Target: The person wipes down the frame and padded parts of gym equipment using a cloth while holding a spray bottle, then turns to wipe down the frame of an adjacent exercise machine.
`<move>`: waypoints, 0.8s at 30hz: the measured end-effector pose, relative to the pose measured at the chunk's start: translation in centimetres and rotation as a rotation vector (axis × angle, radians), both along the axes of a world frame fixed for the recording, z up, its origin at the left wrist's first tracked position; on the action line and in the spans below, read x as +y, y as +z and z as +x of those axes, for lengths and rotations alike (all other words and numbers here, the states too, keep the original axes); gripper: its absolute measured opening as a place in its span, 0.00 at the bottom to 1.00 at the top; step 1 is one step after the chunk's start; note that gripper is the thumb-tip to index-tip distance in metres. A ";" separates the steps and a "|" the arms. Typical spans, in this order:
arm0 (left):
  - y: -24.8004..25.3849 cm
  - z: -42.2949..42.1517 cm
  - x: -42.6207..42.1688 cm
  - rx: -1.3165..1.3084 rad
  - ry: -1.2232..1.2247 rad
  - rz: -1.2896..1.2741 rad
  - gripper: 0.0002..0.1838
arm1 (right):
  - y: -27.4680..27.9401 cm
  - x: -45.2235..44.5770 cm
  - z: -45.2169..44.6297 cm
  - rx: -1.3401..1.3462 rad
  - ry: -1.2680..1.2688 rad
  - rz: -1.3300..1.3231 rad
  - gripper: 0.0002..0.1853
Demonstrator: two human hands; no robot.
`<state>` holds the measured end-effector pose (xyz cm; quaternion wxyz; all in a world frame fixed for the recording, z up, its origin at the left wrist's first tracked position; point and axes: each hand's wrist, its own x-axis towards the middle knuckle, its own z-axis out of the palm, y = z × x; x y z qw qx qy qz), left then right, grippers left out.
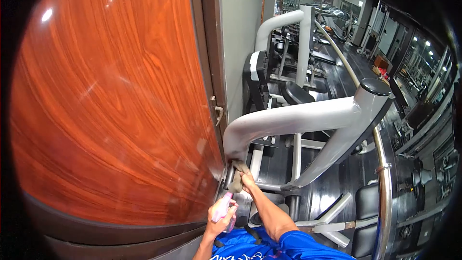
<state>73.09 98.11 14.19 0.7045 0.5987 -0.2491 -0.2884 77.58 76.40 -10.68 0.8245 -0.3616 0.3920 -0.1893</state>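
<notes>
My left hand (pixel 213 213) is closed around a pink spray bottle (pixel 224 204), low in the view and close to the blue shirt. In my right hand (pixel 247 182) is a grey-brown cloth (pixel 236 183), bunched and gripped by the fingers. The cloth lies against a black handle (pixel 229 177) below the bend of a thick silver-grey machine frame (pixel 293 118). The bottle's head points up toward the cloth, and my hand hides much of its body.
A glossy wood-grain door (pixel 115 101) with a metal lever handle (pixel 219 114) fills the left side. To the right runs a long metal rail (pixel 383 178). A black padded seat (pixel 366 204) and more gym machines stand on the dark floor.
</notes>
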 end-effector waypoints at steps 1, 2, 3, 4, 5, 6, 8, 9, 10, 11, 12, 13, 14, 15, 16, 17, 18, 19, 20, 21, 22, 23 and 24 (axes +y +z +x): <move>0.0 0.1 0.1 0.007 0.001 0.001 0.11 | 0.7 -0.4 0.0 -0.047 0.018 0.097 0.24; 0.1 0.1 0.1 0.016 0.001 0.003 0.11 | 0.8 -0.8 0.4 -0.083 -0.037 0.216 0.24; 0.1 0.1 0.2 0.024 0.000 0.005 0.11 | 1.0 -1.2 1.0 -0.140 -0.107 0.316 0.23; 0.0 0.2 0.3 0.018 0.000 0.017 0.11 | 1.1 -1.5 1.6 -0.199 -0.178 0.415 0.23; -0.1 0.3 0.4 0.013 0.002 0.029 0.11 | -1.8 -2.9 2.6 -0.152 -0.173 0.498 0.19; -0.1 0.4 0.4 0.005 0.004 0.041 0.10 | 0.4 -2.8 3.2 -0.292 -0.243 0.600 0.18; 0.0 0.5 0.6 0.005 0.034 0.030 0.10 | -2.5 -4.3 5.5 -0.307 -0.106 0.676 0.19; 0.1 0.6 0.5 0.004 0.049 0.023 0.10 | -2.7 -4.5 5.8 -0.267 -0.053 0.635 0.21; 0.1 0.7 0.5 0.001 0.057 0.029 0.09 | -2.9 -4.8 6.0 -0.225 0.000 0.594 0.22; 0.1 0.8 0.5 -0.001 0.067 0.036 0.09 | -0.7 -4.7 5.9 -0.222 0.024 0.631 0.23; 0.0 0.9 0.6 0.000 0.077 0.043 0.09 | 1.4 -4.5 5.9 -0.219 0.047 0.668 0.25; -0.1 0.9 0.5 0.007 0.085 0.043 0.09 | 4.0 -4.6 5.8 -0.253 0.037 0.782 0.26; -0.1 1.0 0.5 0.015 0.092 0.046 0.09 | 6.1 -4.3 5.9 -0.260 -0.025 0.828 0.26; -0.1 1.0 0.5 0.021 0.098 0.048 0.09 | 8.2 -4.2 5.9 -0.262 -0.104 0.841 0.25; -0.2 1.1 0.3 0.016 0.100 0.048 0.09 | 10.1 -4.2 5.9 -0.265 -0.167 0.852 0.25; -0.4 1.1 0.3 0.014 0.101 0.049 0.09 | 12.0 -4.4 5.8 -0.275 -0.218 0.859 0.25; -0.5 1.1 0.2 0.010 0.102 0.050 0.09 | 12.4 -4.8 5.5 -0.296 -0.197 0.842 0.24; -0.6 1.1 0.1 0.015 0.103 0.044 0.09 | 12.8 -5.4 5.0 -0.318 -0.177 0.824 0.24; -0.7 1.1 -0.2 0.020 0.103 0.037 0.09 | 13.3 -6.1 4.4 -0.340 -0.158 0.805 0.23; -0.7 1.1 -0.4 0.026 0.102 0.030 0.09 | 14.1 -6.8 3.8 -0.362 -0.139 0.785 0.23; -0.7 1.0 -0.6 0.028 0.099 0.029 0.08 | 14.9 -7.4 3.3 -0.384 -0.121 0.765 0.23; -0.6 1.1 -1.0 0.030 0.096 0.029 0.08 | 21.6 -6.7 1.7 -0.274 -0.176 0.705 0.22; -0.5 1.0 -1.1 0.034 0.092 0.031 0.08 | 17.1 -9.8 0.9 -0.424 -0.063 0.769 0.22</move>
